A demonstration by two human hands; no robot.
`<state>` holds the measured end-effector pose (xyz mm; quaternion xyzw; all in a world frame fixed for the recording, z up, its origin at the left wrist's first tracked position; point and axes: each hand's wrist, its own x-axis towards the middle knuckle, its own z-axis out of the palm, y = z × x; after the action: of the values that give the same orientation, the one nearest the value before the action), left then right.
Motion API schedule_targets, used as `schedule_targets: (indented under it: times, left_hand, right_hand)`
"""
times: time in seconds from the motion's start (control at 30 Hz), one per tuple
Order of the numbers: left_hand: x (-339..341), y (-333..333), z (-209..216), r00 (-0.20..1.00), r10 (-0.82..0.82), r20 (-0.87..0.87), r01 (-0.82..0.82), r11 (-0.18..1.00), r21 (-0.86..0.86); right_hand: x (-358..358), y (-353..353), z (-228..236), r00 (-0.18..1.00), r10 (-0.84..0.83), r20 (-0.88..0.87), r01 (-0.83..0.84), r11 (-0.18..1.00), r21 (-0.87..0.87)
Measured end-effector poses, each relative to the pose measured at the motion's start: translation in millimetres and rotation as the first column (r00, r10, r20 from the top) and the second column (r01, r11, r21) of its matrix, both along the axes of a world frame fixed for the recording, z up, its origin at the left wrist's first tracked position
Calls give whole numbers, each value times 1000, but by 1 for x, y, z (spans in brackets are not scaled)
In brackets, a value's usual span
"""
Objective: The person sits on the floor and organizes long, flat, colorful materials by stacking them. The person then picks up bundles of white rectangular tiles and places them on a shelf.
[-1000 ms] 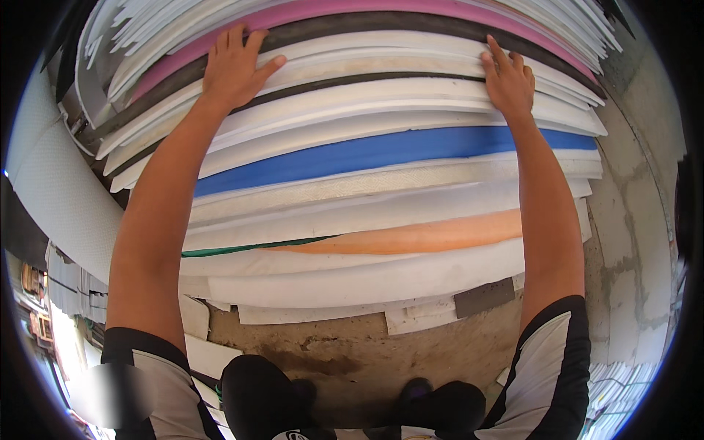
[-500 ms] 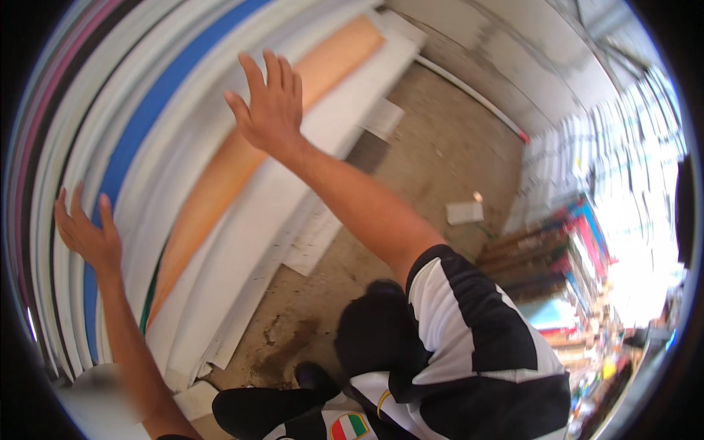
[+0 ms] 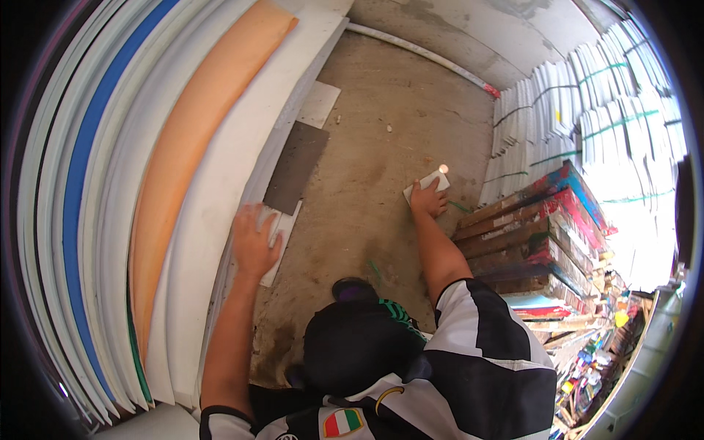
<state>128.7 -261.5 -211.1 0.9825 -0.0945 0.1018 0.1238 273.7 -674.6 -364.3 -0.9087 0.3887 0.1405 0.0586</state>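
My right hand [image 3: 428, 199] reaches down to the floor and grips a small white piece of board [image 3: 425, 183]. Its fingers lie over the near side of the piece and cover part of it. My left hand [image 3: 254, 246], a little blurred, has its fingers apart and holds nothing I can see. It is beside the lower edge of the leaning white sheets [image 3: 209, 198], above a white offcut [image 3: 282, 246] on the floor. A dark grey flat piece [image 3: 295, 167] lies just beyond that hand.
An orange sheet [image 3: 198, 125] and a blue-edged sheet [image 3: 84, 169] stand in the stack at left. Bundled white sheets [image 3: 539, 95] and stacked wooden frames [image 3: 521, 235] line the right side. A white pipe [image 3: 418, 48] runs along the far wall. Mixed scraps [image 3: 587, 367] crowd the lower right.
Both hands have come away from the upright sheets and gone down to the right. My right hand now has the small white piece that lay untouched. My body is bent lower.
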Motion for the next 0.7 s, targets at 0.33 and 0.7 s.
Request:
schedule_targets:
  times: [0.33,0.7]
  left_hand:
    - [-115,-17,-78,805,367,-465,-333,930,158]
    - [-211,42,-47,788,489,-374,-497,864,83]
  right_hand:
    - [-77,184,32,307,927,215,-949,281,142]
    - [-129,308,83,-455,835,308,-833,-522,183]
